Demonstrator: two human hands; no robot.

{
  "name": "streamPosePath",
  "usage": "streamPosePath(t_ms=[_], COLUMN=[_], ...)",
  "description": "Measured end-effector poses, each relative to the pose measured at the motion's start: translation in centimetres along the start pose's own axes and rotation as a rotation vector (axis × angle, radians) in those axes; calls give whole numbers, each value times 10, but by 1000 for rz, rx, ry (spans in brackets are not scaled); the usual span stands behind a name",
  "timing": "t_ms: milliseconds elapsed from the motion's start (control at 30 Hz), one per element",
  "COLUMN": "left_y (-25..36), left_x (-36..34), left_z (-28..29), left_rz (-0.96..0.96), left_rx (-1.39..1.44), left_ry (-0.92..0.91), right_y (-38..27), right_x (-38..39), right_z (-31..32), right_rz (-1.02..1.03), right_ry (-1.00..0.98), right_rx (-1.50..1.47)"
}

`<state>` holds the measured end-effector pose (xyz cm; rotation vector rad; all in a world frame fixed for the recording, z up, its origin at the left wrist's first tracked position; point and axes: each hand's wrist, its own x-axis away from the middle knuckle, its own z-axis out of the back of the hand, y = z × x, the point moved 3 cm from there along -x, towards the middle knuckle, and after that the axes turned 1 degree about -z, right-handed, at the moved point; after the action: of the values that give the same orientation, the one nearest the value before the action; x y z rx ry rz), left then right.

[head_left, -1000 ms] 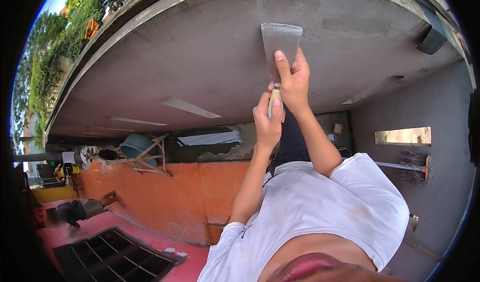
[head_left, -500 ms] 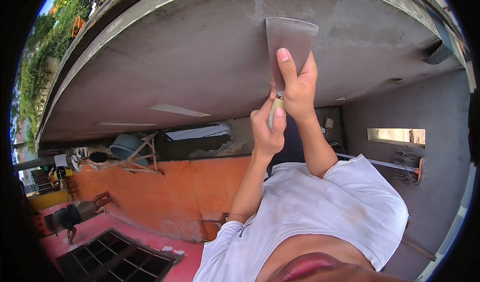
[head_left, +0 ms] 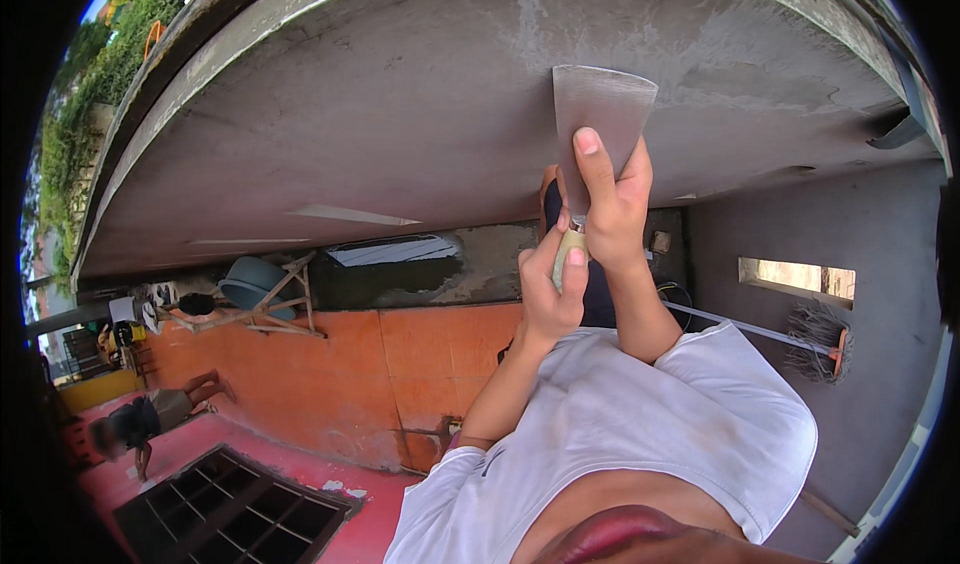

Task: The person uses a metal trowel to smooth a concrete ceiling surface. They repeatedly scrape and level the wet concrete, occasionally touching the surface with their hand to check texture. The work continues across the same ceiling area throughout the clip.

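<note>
A wide steel putty knife (head_left: pixel 606 92) with a pale handle lies with its broad blade against the grey plastered wall (head_left: pixel 400 114). My left hand (head_left: pixel 552 296) is closed around its handle. Higher up, my right hand (head_left: pixel 618 209) grips the lower part of the blade, the thumb laid flat along its face. Above the blade edge, a lighter streak (head_left: pixel 527 9) runs up the plaster. A darker damp-looking patch (head_left: pixel 765 82) marks the wall to the right of the blade.
A mop (head_left: pixel 820 344) leans by the right wall, below a small slot opening (head_left: pixel 797 279). Left of me stand a wooden sawhorse (head_left: pixel 285 309) and a grey-blue basin (head_left: pixel 255 286). Farther left, another person (head_left: pixel 150 419) bends beside a pink wall (head_left: pixel 240 434) with a dark grid window.
Both hands and the putty knife have moved down the wall and slightly right. My grip looks the same. The other person at the left has shifted only slightly.
</note>
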<state>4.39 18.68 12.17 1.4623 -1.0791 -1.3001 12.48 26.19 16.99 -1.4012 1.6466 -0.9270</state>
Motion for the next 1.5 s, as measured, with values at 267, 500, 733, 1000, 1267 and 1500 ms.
streamPosePath(t_ms=[267,500,733,1000,1267,1500], left_y=[5,11,17,29,23,27], left_x=[0,0,-5,-10,-5,-9], left_z=[2,2,5,4,17,26], left_rz=[45,86,-7,-14,3,-2], left_rx=[56,89,42,80,5,4], left_ry=[-11,-62,-54,-1,-61,-54], right_y=[-9,-19,-14,-26,-14,-5], right_x=[1,4,1,-4,8,5], right_z=[-4,-8,-9,-21,-15,-23], right_rz=[91,59,52,64,-86,69], right_ry=[-1,1,-29,-61,-17,7], right_rx=[48,57,69,55,21,-29])
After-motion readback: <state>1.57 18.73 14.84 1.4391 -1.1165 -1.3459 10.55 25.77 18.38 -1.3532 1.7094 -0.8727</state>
